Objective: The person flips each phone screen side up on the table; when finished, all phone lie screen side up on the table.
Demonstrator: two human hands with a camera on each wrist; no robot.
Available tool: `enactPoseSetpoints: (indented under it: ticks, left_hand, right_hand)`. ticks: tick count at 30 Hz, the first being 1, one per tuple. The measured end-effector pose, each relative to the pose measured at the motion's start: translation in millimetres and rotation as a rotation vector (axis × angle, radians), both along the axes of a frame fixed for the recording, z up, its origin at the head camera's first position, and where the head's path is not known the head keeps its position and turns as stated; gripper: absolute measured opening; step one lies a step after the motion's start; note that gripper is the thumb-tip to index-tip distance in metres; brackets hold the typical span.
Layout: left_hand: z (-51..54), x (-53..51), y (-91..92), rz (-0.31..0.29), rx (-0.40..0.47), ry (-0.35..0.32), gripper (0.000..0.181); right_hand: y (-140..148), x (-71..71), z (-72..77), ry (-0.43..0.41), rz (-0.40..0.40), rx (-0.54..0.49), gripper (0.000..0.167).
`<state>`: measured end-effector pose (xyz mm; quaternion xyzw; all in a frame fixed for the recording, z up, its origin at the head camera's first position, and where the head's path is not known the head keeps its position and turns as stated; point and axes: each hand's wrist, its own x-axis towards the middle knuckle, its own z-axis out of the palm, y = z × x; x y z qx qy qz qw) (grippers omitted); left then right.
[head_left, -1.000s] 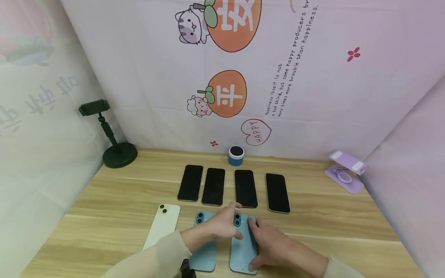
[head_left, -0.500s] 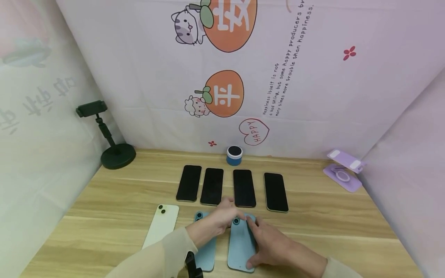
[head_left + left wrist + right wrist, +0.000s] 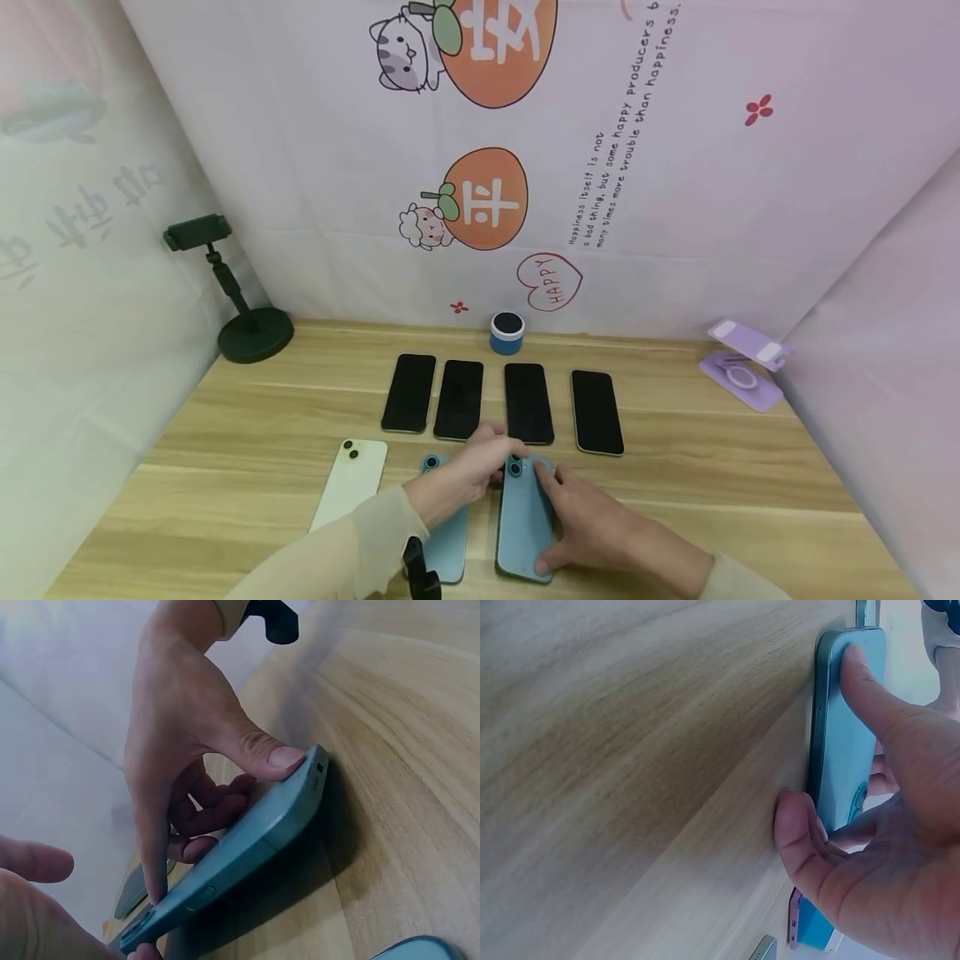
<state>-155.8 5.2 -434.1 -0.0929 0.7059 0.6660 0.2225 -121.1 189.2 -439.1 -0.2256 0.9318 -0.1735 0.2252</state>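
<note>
Blue phone point(image 3: 528, 521), back side up, is straight across from the blue jar point(image 3: 507, 337), on the person's side of it, its camera end pointing that way. From here I see the right hand point(image 3: 588, 517) clamped on it, thumb at the bottom corner and forefinger by the lenses. The left hand point(image 3: 483, 458) has fingertips at the camera corner, but I can't tell whether it pinches or just touches. Shadow under one long edge shows the phone tipped up from the table point(image 3: 712, 492).

A row of black phones point(image 3: 528, 404) lies nearer the jar; a second blue phone point(image 3: 450, 542) and a white phone point(image 3: 351, 483) lie on the jar's near side, off to its left.

I'd judge the step in hand to be picking this phone up. The next move, I think, calls for a secure grip along both edges before it rises further.
</note>
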Motion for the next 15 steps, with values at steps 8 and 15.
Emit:
enactPoseSetpoints:
  ticks: [8,15]
  left_hand:
    - [-5.3,-1.3,-6.2,0.028,0.034,0.022,0.064]
    - [-8.7,1.8,-12.5,-0.003,0.029,0.03,0.042]
  right_hand:
    - [5.0,0.4,0.4,-0.023,-0.038,-0.06,0.125]
    - [10.0,-2.8,4.7,-0.057,-0.038,-0.103,0.112]
